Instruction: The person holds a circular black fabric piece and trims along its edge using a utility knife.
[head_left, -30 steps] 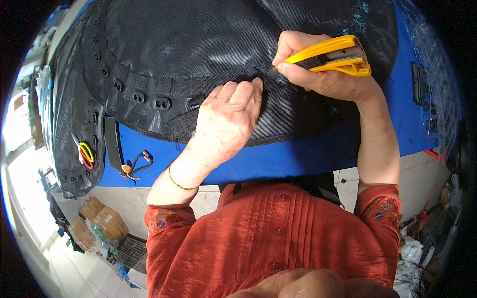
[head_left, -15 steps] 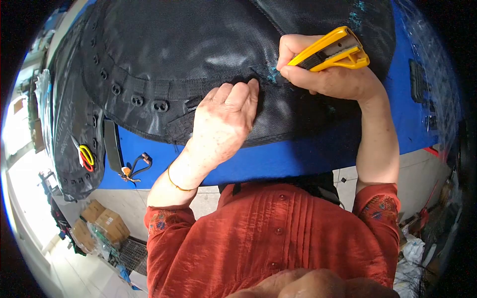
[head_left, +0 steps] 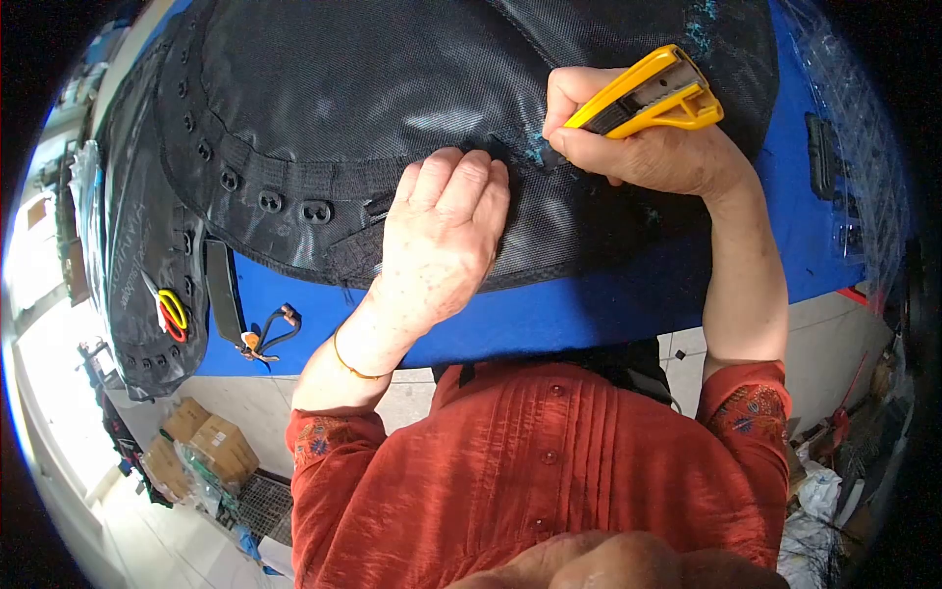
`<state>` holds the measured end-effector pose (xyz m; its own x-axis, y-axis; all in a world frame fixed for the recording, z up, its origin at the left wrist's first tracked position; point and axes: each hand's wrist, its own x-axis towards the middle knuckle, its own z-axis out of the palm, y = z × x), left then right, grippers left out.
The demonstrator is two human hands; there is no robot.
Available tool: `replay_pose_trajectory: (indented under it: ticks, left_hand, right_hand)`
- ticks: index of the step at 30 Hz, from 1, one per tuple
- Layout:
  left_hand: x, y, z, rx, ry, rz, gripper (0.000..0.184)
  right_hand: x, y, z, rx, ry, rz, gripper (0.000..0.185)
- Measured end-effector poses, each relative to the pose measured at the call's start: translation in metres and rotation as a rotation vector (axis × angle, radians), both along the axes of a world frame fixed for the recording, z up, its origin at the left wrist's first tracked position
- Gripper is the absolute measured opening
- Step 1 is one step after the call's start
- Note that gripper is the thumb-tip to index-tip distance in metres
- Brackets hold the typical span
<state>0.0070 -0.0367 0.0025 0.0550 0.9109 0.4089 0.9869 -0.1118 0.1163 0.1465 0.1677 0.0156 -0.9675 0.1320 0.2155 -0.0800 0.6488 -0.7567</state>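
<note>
A wide sheet of black mesh fabric (head_left: 334, 93) with a sewn webbing band along its curved edge lies before me. My left hand (head_left: 444, 221) is closed on the band, its fingers bent down and its fingertips hidden in the folds. In my right hand (head_left: 643, 147) is a yellow utility knife (head_left: 638, 95), gripped like a pen, with its tail end up to the right. The knife's tip is hidden by my fingers, close to a patch of teal thread (head_left: 534, 149) on the fabric. Black two-hole fittings (head_left: 317, 212) line the band to the left.
Everything lies on a blue table (head_left: 510, 319). Scissors with red and yellow handles (head_left: 172, 312) rest on another black fabric piece (head_left: 132, 260) at left, near a black strip (head_left: 224, 293). Clear plastic (head_left: 859, 128) covers the right side. Cardboard boxes (head_left: 221, 447) stand on the floor.
My left hand has flattened slightly, its fingers reaching a little further up the fabric. The right hand and the knife have shifted slightly left and up.
</note>
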Motion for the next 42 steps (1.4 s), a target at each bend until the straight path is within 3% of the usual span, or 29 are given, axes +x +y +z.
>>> replay_pose_trajectory:
  ticks: [6, 16, 18, 25, 27, 28, 34, 37, 42]
  left_hand:
    - [0.001, -0.003, -0.002, -0.051, -0.019, -0.023, 0.035]
    - [0.0, -0.003, -0.001, -0.067, 0.014, -0.065, 0.04]
    - [0.0, -0.003, -0.002, -0.062, 0.012, -0.064, 0.04]
    - [0.0, -0.004, -0.001, -0.055, 0.027, -0.066, 0.04]
    - [0.001, -0.004, -0.001, -0.052, 0.029, -0.062, 0.039]
    - [0.001, -0.004, -0.001, -0.049, 0.032, -0.059, 0.039]
    - [0.001, -0.003, -0.002, -0.032, 0.054, -0.065, 0.038]
    - [0.002, -0.003, 0.001, -0.052, 0.039, -0.063, 0.037]
    - [0.001, -0.003, -0.002, -0.034, 0.054, -0.058, 0.036]
  right_hand:
    - [0.004, -0.006, 0.014, -0.188, -0.217, -0.063, 0.016]
    - [0.002, -0.004, 0.01, -0.167, -0.186, -0.063, 0.016]
    - [0.001, -0.001, 0.002, 0.003, -0.023, 0.012, 0.015]
    - [0.0, -0.002, -0.002, -0.116, -0.042, -0.001, 0.012]
    - [-0.004, -0.001, -0.006, 0.225, 0.216, 0.046, 0.012]
    - [-0.005, -0.002, -0.006, 0.225, 0.216, 0.047, 0.012]
    - [-0.011, -0.018, 0.003, -0.198, 0.08, -0.106, 0.014]
    - [-0.015, -0.017, -0.012, -0.089, 0.228, -0.079, 0.013]
    - [-0.017, -0.021, -0.01, -0.195, 0.204, -0.111, 0.014]
